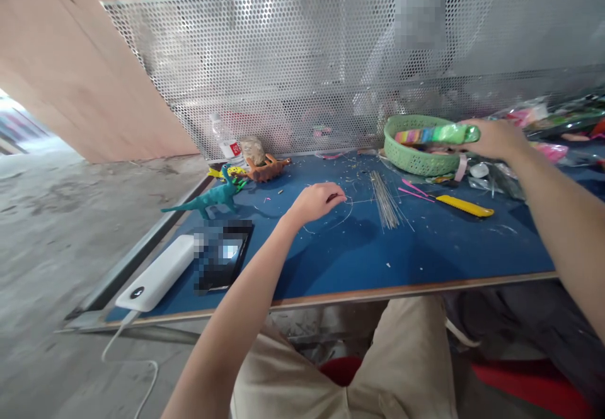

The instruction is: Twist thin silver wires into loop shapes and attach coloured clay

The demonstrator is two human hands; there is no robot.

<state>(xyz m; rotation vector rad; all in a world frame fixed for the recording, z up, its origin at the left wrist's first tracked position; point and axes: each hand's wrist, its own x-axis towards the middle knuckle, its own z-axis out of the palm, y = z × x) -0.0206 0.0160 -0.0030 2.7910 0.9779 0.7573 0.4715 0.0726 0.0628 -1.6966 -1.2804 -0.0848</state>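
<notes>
My left hand [317, 202] hovers above the middle of the blue table with its fingers pinched together. A thin wire [350, 212] curves from its fingertips over the tabletop. My right hand [496, 138] is closed on one end of a long rainbow-striped piece [437, 134], whose exact kind I cannot make out. That piece reaches across the rim of a green plastic basket [416, 162]. Between my hands lies a bundle of thin straight metal wires [385, 201]. Beside it are pink strips [416, 192] and a yellow utility knife [466, 206].
At the left are a teal toy dinosaur [208, 200], a brown toy dinosaur [267, 169], a phone [227, 255] and a white power bank [158, 273] with a cable. A bottle [224, 138] stands by the perforated metal panel [283, 60]. Plastic-wrapped items [548, 116] crowd the right.
</notes>
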